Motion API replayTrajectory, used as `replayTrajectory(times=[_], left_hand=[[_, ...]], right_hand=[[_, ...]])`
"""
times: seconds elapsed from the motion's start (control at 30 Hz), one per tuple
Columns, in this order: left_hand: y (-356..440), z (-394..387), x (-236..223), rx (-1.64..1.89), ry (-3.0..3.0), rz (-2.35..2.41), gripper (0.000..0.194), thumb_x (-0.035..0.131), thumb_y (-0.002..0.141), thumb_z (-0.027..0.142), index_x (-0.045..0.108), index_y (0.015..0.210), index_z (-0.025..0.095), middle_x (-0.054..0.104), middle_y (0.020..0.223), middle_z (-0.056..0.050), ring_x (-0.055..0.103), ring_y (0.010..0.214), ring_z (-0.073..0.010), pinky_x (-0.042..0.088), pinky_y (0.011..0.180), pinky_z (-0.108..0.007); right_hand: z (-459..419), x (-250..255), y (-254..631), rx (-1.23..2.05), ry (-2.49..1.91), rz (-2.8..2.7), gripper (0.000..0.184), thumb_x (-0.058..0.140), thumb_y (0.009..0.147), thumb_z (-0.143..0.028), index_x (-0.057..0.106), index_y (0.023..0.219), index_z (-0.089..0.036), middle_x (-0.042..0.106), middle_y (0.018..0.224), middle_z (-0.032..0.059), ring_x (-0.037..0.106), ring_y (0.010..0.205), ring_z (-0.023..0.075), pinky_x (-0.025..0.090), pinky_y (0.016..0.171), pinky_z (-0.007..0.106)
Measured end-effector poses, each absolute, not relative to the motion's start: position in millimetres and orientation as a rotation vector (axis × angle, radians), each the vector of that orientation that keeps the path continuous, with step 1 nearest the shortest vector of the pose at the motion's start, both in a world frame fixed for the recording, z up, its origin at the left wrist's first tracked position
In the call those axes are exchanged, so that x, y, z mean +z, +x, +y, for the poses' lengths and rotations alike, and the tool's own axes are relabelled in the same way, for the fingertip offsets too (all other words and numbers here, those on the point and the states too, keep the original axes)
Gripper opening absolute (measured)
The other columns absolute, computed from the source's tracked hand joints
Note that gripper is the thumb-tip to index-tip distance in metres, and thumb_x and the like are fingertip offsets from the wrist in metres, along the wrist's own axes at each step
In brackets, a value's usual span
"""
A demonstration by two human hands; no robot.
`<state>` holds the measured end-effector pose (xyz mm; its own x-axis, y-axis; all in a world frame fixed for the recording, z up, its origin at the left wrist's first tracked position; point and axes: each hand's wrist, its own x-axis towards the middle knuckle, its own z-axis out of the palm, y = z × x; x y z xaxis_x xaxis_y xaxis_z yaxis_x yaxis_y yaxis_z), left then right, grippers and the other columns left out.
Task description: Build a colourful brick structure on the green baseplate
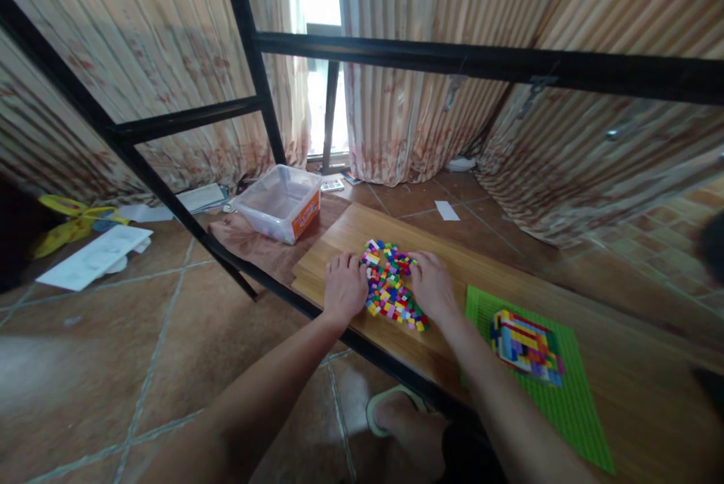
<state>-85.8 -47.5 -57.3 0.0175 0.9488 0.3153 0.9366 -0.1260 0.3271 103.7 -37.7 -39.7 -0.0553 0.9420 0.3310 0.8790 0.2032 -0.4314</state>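
Note:
A loose pile of small toy building bricks (390, 284) in many colours lies on a wooden board. At the pile's left edge is my left hand (345, 288), palm down, its slightly bent fingers touching the bricks. My right hand (434, 286) rests against the right side, fingers curved toward the pile; its fingertips are partly hidden. Neither hand shows a brick clearly gripped. To the right of my right forearm, a green baseplate (577, 386) carries a low, multicoloured brick build (526, 346).
A clear plastic box (277, 201) with an orange label stands on a brown cloth (237, 243) beyond the board (339, 231). Black metal frame bars (396, 50) cross in front of curtains. White packaging (93, 258) and a yellow item (73, 220) lie on the left floor.

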Motion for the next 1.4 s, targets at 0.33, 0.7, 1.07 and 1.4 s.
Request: replayTrajectory(times=[0.33, 0.7, 1.07, 1.4], left_hand=[[-86, -47, -59, 0.719, 2.201, 2.072, 0.034, 0.036, 0.101, 0.035, 0.063, 0.117, 0.02, 0.063, 0.126, -0.013, 0.053, 0.117, -0.0292, 0.039, 0.102, -0.045], [-85, -47, -56, 0.67, 2.278, 2.09, 0.036, 0.035, 0.102, 0.032, 0.062, 0.119, 0.017, 0.063, 0.127, -0.012, 0.054, 0.117, -0.0292, 0.04, 0.101, -0.044], [-84, -47, -53, 0.645, 2.272, 2.104, 0.035, 0.037, 0.102, 0.033, 0.064, 0.116, 0.017, 0.065, 0.123, -0.011, 0.055, 0.114, -0.0303, 0.041, 0.099, -0.044], [-85, -47, -53, 0.64, 2.273, 2.108, 0.036, 0.035, 0.102, 0.033, 0.063, 0.118, 0.018, 0.064, 0.125, -0.012, 0.055, 0.117, -0.0303, 0.041, 0.099, -0.045]], right_hand=[[13, -53, 77, 0.247, -1.693, -2.125, 0.04, 0.047, 0.098, -0.039, 0.062, 0.13, -0.021, 0.059, 0.14, 0.0144, 0.052, 0.128, 0.0309, 0.037, 0.106, 0.051], [-50, -55, 96, 0.22, -1.644, -2.228, 0.037, 0.044, 0.1, -0.035, 0.066, 0.125, -0.019, 0.063, 0.134, 0.0132, 0.056, 0.124, 0.026, 0.041, 0.107, 0.043], [-77, -57, 142, 0.149, -1.714, -1.75, 0.045, 0.036, 0.098, -0.039, 0.065, 0.123, -0.013, 0.064, 0.129, 0.0181, 0.056, 0.123, 0.0281, 0.043, 0.107, 0.048], [-92, -76, 117, 0.201, -1.761, -1.681, 0.053, 0.033, 0.1, -0.044, 0.063, 0.125, -0.009, 0.062, 0.131, 0.0211, 0.053, 0.125, 0.0291, 0.041, 0.108, 0.048]])
